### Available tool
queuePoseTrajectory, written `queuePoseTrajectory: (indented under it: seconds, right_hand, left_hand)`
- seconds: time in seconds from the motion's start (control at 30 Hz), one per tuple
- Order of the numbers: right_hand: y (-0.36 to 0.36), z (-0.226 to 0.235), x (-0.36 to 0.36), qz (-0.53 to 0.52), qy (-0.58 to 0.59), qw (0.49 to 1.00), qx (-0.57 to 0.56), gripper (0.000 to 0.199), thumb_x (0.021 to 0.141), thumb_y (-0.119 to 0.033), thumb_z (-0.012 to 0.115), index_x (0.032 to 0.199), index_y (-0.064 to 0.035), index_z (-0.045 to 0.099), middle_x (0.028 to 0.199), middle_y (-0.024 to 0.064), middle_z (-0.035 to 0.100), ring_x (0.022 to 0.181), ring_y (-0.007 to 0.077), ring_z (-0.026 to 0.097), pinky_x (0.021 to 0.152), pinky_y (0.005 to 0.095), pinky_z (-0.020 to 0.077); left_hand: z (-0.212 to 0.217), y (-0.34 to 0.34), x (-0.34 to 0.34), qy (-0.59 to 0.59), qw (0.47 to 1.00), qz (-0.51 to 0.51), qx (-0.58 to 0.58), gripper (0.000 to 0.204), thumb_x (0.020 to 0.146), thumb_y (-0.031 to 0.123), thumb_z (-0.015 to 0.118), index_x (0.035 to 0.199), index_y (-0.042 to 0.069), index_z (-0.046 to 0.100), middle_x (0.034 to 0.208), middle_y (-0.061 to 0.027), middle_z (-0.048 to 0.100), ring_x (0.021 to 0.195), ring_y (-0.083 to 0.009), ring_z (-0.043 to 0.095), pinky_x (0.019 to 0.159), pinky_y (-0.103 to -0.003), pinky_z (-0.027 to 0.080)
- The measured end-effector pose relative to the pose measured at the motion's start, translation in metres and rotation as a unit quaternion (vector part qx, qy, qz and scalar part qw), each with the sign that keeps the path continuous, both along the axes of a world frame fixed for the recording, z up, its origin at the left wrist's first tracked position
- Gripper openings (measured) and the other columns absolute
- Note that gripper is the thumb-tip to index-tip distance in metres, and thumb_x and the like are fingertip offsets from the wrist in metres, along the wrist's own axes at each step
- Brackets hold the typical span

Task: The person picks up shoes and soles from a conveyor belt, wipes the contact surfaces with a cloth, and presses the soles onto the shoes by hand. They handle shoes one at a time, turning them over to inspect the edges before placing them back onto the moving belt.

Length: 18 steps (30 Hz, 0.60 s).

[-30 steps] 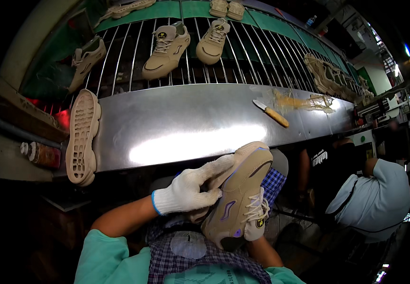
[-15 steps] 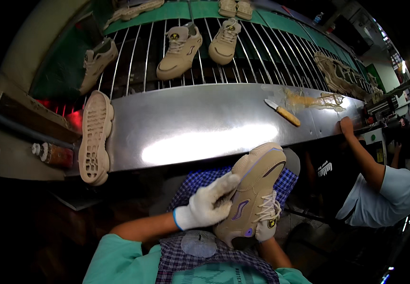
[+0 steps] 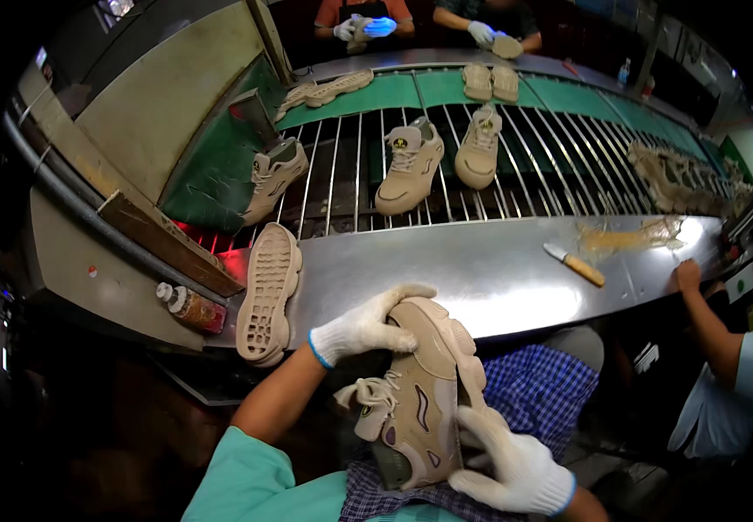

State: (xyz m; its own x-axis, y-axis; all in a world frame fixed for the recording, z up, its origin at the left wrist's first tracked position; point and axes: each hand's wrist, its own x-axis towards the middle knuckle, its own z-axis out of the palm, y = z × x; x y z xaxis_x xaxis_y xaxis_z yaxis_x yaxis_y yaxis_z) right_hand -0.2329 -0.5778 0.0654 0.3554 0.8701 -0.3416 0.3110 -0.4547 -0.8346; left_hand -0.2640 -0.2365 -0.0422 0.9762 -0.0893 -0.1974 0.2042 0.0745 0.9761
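A beige sneaker is held in front of my body, toe away from me, laces on its left and sole on its right. My left hand, in a white glove, is closed round the toe, thumb on the upper. My right hand, gloved too, grips the sole side near the heel, with thumb and fingers apart around it. Part of the sole's heel end is hidden behind those fingers. A loose beige sole lies tread up at the left end of the metal ledge.
A wooden-handled knife rests on the metal ledge. Beyond it, sneakers sit on a rod conveyor. A bottle stands at the left. Gloved co-workers handle shoe parts across the line; another person is at the right.
The sneaker has been turned, so its laces now face left and its sole right. My left hand has shifted to the toe, my right from the lace side to the sole. The view has tilted up.
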Motion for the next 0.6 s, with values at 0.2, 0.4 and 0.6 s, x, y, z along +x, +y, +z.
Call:
queuePoseTrajectory:
  seconds: [0.2,0.4,0.6]
  right_hand:
    - [-0.013,-0.043,0.017,-0.020,-0.216,0.976,0.005,0.090,0.076,-0.022,0.088,0.152,0.0018,0.046,0.145,0.0317,0.055,0.124,0.0467,0.065,0.103,0.0529,0.0573]
    - [0.041,-0.095,0.032,-0.116,-0.350,0.916,0.160,0.066,0.081,-0.006,0.079,0.143,0.0042,0.056,0.137,0.0356,0.060,0.102,0.0458,0.074,0.082,0.0447,0.0662]
    - [0.088,-0.090,0.056,-0.145,-0.336,0.916,0.162,0.043,0.091,-0.003,0.076,0.133,-0.0083,0.069,0.125,0.0231,0.070,0.096,0.0396,0.076,0.080,0.0432,0.0643]
  left_hand:
    - [-0.012,0.001,0.000,0.037,0.995,0.003,0.092,0.107,0.063,0.043,0.103,0.147,-0.002,0.053,0.136,-0.0148,0.063,0.128,-0.0257,0.061,0.114,-0.039,0.048]
    - [-0.005,-0.006,0.022,0.050,0.992,-0.025,0.112,0.107,0.057,0.045,0.105,0.139,-0.003,0.057,0.129,-0.0144,0.065,0.122,-0.0251,0.063,0.109,-0.040,0.051]
    - [-0.013,-0.002,0.025,0.016,0.988,-0.044,0.147,0.112,0.050,0.051,0.107,0.135,-0.004,0.058,0.124,-0.0168,0.068,0.116,-0.0255,0.068,0.102,-0.038,0.055]
